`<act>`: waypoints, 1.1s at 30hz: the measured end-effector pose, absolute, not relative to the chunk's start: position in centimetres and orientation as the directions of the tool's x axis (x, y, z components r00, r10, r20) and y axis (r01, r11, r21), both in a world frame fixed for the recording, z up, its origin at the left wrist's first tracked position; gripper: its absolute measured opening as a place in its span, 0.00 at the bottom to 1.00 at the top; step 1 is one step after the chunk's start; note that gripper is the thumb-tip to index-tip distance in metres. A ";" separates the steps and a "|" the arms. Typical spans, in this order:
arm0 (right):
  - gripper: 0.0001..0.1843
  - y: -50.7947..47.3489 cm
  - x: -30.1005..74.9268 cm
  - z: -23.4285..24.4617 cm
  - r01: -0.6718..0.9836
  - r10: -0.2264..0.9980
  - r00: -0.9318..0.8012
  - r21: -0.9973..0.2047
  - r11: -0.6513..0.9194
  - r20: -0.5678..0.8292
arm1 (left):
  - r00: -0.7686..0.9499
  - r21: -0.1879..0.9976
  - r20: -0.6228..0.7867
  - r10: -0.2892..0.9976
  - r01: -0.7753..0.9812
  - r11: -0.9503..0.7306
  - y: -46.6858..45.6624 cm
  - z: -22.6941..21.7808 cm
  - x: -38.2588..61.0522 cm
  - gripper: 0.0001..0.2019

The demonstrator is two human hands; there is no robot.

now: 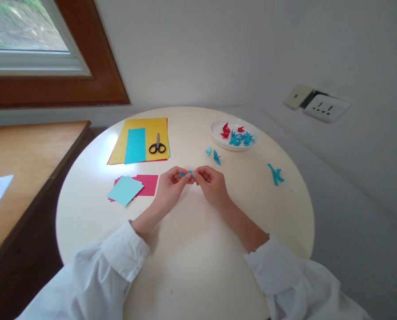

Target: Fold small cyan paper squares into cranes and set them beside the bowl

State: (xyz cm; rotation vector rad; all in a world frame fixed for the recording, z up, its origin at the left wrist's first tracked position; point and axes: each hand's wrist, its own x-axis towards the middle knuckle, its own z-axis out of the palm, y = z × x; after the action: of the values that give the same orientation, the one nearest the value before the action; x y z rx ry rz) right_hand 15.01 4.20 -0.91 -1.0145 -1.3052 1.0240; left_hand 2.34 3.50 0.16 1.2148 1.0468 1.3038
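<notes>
Between the fingertips of both hands is a small piece of blue folded paper (190, 172), mostly covered by the fingers. My left hand (172, 184) pinches it from the left, and my right hand (212, 183) pinches it from the right. Just beyond the hands lie a blue paper crane (216, 157) and a pale blue folded paper piece (208, 151). Left of my left hand, a pale blue paper square (125, 190) rests over magenta paper squares (147, 185).
A white dish (214, 135) at the back right holds several red and blue paper cranes. Black-handled scissors (157, 146) and a blue paper strip (135, 145) lie on yellow sheets (117, 149). Blue paper scraps (276, 174) sit right on the round table (191, 266).
</notes>
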 end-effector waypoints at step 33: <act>0.05 4.0 14.9 -0.9 0.271 0.891 0.009 -0.859 0.435 0.454 | -0.016 0.935 0.309 0.951 0.188 -0.301 3.3 -1.1 2.2 0.04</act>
State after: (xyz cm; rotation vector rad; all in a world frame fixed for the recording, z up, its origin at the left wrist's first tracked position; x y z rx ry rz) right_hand 14.92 3.97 -0.95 -1.0670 -1.5268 0.6684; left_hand 2.22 3.27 -1.11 1.5594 1.2174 1.3803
